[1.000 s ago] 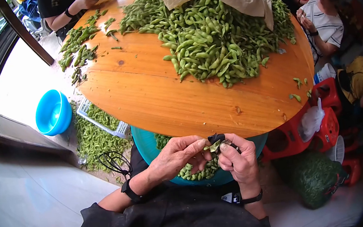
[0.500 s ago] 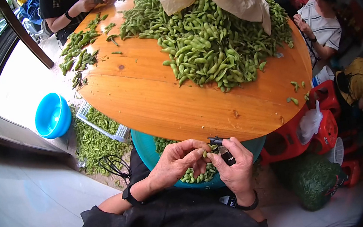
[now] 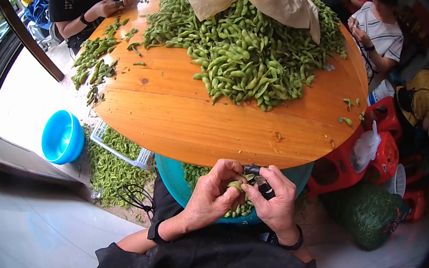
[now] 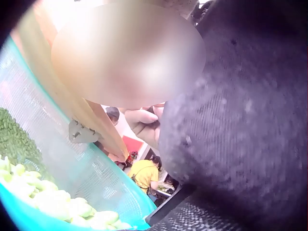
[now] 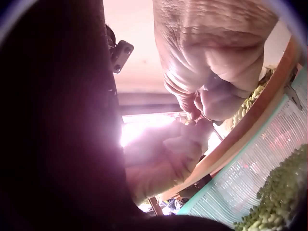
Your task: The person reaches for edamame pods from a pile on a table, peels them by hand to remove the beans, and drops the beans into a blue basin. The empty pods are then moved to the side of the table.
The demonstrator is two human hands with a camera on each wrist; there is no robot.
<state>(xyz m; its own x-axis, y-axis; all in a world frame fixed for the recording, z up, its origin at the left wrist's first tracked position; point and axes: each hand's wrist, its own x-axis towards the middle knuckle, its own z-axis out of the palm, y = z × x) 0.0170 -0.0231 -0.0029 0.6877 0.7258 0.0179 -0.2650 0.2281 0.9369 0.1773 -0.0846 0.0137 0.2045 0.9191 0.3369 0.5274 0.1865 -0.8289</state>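
Wide tabletop [image 3: 178, 111], edge [image 3: 307, 159] near right hand [image 3: 279, 202]

Head view from high, facing forward and down over my left hand [image 3: 207, 197] and right hand [image 3: 278, 202], wrist views close, tilted, both sharing the turquoise basin [image 5: 248, 180].

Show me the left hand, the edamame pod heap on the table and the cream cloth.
Left hand [image 3: 209, 194]: head view, middle of the hand.
Edamame pod heap [image 3: 251, 62]: head view, its near side.
Cream cloth [image 3: 280, 1]: head view, its right-hand drape.
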